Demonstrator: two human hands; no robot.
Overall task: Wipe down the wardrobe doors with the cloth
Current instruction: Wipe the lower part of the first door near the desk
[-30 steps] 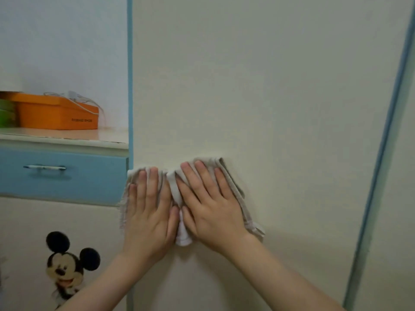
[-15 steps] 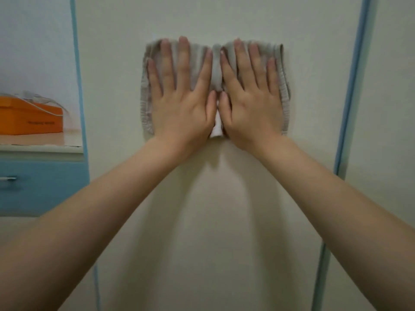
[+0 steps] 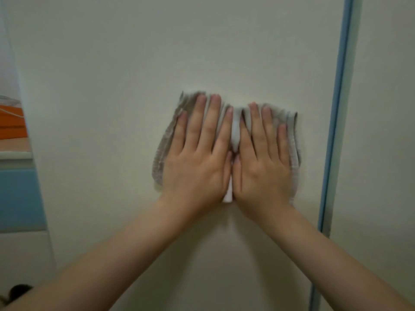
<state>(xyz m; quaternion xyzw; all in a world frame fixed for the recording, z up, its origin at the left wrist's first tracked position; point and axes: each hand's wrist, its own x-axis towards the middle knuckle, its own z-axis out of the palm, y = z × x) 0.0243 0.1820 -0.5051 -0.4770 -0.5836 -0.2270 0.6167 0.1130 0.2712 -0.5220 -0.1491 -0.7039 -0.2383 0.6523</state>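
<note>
Cloth (image 3: 162, 157) — your left hand (image 3: 197, 167), right hand (image 3: 262, 169) pressed flat, fingers straight | wardrobe door (image 3: 134, 63): mid-wipe, likely much left.

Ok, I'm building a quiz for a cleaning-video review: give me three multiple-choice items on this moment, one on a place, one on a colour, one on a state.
1. Where is the cloth?
A) draped over a handle
B) flat against the cream door under the left hand and right hand
C) on the floor

2. What colour is the vertical strip right of the hands?
A) blue
B) red
C) black

3. How do the fingers lie?
A) curled into fists
B) pinching a corner
C) straight, pressing the cloth

Answers:
1 B, its edges show around both hands on the panel.
2 A, the strip is light blue.
3 C, all visible fingers lie extended on the cloth.
</note>
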